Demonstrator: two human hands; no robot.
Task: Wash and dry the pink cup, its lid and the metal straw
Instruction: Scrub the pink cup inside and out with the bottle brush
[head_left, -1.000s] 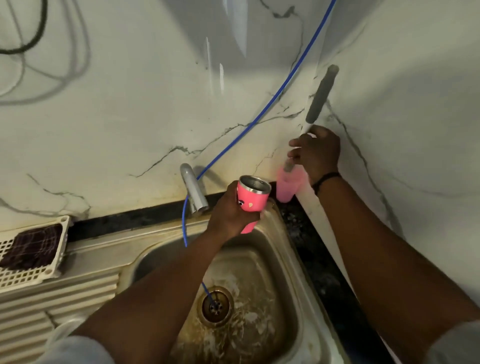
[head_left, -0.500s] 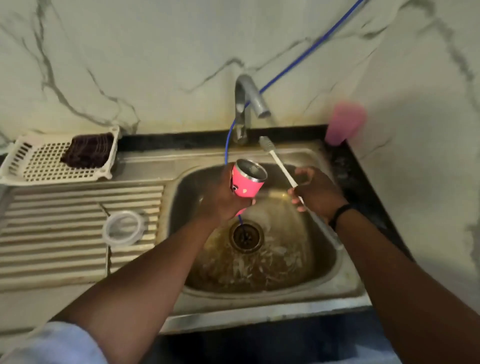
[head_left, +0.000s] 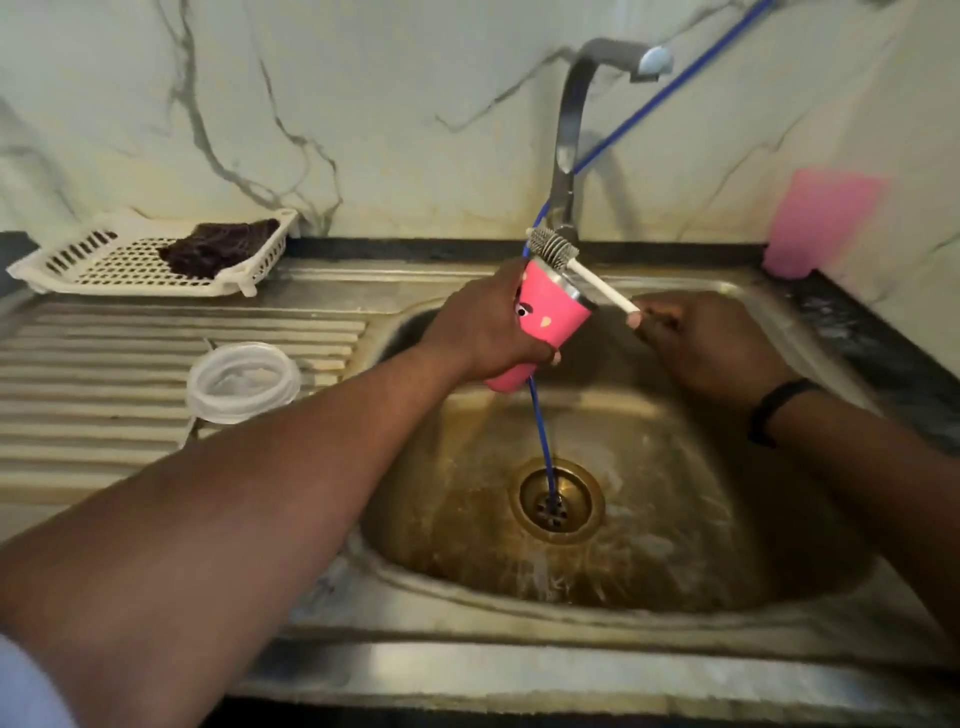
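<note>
Now that the white-handled bristle brush has come from the wall, right hand gripping it, left hand is gripping the pink steel-rimmed cup; scrubbing is starting.

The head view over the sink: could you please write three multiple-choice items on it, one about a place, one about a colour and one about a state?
1. Where does the clear lid lie?
A. in the sink basin
B. on the ribbed drainboard
C. in the white basket

2. What colour is the hose that runs into the drain?
A. blue
B. green
C. red

3. What is the right hand doing?
A. hanging idle
B. turning the tap
C. holding the brush by its handle

Answers: 1 B, the lid rests on the drainboard ridges left of the basin. 2 A, a blue line ends in the drain. 3 C, its fingers pinch the white handle while the bristle head sits at the pink cup rim.
</note>
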